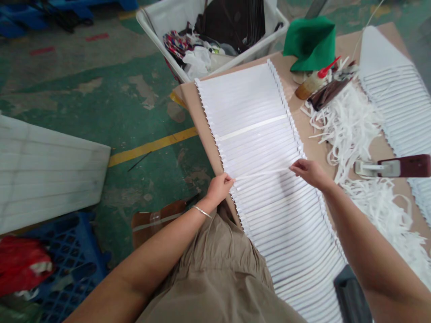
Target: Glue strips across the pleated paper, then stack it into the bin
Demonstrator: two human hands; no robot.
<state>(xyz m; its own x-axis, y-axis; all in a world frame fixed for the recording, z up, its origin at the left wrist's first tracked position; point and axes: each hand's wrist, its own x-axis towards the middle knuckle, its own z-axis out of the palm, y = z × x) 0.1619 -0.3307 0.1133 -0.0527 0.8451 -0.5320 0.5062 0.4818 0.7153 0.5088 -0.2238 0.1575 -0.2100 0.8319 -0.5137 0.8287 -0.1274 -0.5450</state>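
A long white ribbed sheet [249, 98] with notched side edges lies along the table. Across it a thin white strip [262, 173] is stretched between my two hands. My left hand [220, 186] pinches one end at the sheet's left edge. Near the right edge, my right hand [308, 171] pinches the other end, its fingers closed. To the right lie a heap of loose white strips [353, 121] and a stapler-like tool [407, 167] with a dark red handle.
A bottle with a red nozzle [308, 85] and a green folded piece [310, 42] sit at the table's far side. Another ribbed sheet [404, 103] lies right. Beyond the table stands a white bin [155, 36]; a blue pallet [74, 251] is lower left.
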